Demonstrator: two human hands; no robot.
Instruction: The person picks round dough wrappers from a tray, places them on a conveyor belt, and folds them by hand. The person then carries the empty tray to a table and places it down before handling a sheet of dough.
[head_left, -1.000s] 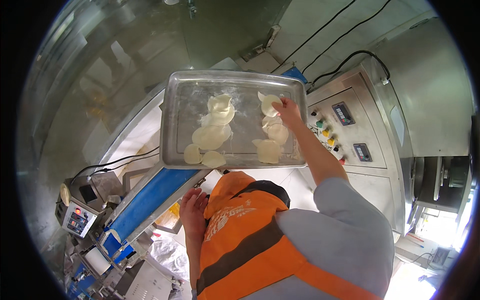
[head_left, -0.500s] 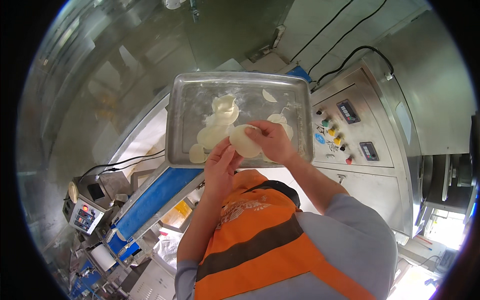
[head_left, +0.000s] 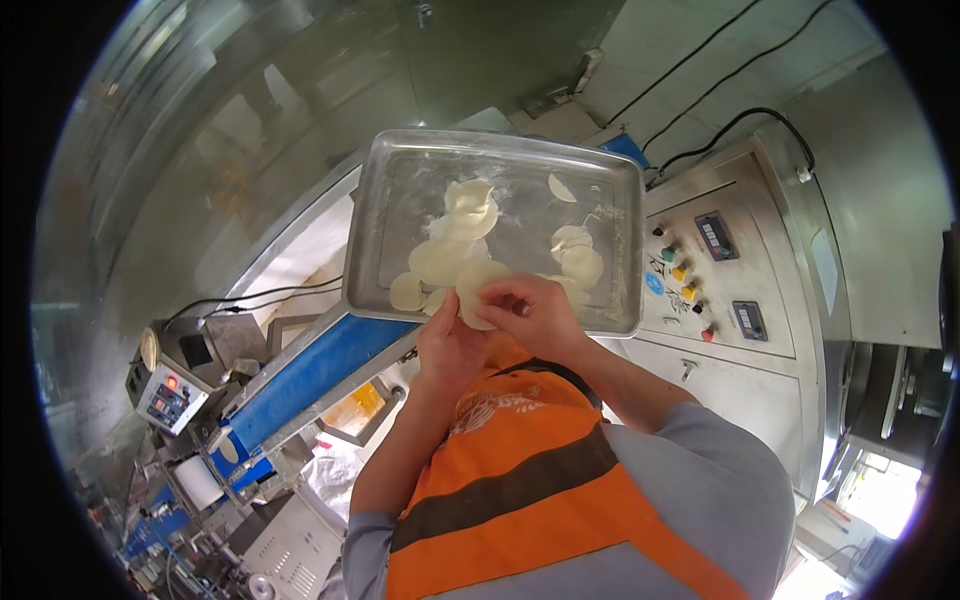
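Where the orange apron [head_left: 560, 520] ends at the near edge of the steel tray [head_left: 520, 215], two bare hands meet. The left hand [head_left: 450, 345], fingers nearly closed, pinches the left edge of a thin dough round [head_left: 478, 284]; the right hand [head_left: 540, 315], fingers bent, grips its right side. The round is above the tray's near rim, its longer visible axis running toward the far rim. Overlapping dough discs [head_left: 440, 258] lie on the tray's left half; a dough sliver [head_left: 561, 188] slants near its far right corner.
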